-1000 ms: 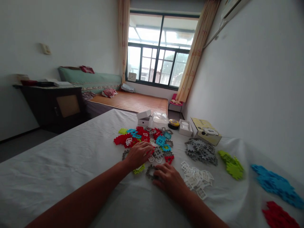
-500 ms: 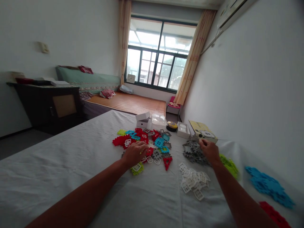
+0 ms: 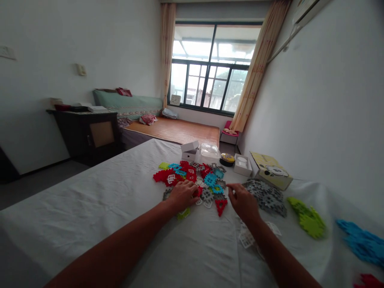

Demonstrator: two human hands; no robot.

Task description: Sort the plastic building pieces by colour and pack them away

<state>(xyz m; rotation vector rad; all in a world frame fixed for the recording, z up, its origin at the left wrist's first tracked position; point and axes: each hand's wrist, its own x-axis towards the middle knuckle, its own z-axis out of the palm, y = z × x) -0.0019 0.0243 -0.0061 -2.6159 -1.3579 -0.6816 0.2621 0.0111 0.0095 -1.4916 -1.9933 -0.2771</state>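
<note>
A mixed pile of interlocking plastic building pieces (image 3: 210,180) in red, blue, grey, green and white lies on the white cloth. My left hand (image 3: 183,195) rests on its near left side, fingers spread and bent over the pieces, fingertips by a red piece. My right hand (image 3: 243,201) hovers at the pile's right edge, thumb and fingers apart, nothing visible between them. A red triangular piece (image 3: 221,207) lies between the hands. Right of my right hand is a heap of grey pieces (image 3: 267,196). White window-shaped pieces (image 3: 246,239) lie partly hidden under my right forearm.
Green pieces (image 3: 309,220), blue pieces (image 3: 364,242) and red pieces (image 3: 369,281) form separate heaps at right. Along the back stand a white box (image 3: 189,151), a clear plastic container (image 3: 209,152), a round black-and-yellow tin (image 3: 227,159), an open white box (image 3: 243,166) and a yellow box (image 3: 271,170).
My right hand has moved left from the grey heap to the mixed pile's edge, and its fingers have parted. My left hand stays on the pile. The view has turned slightly left.
</note>
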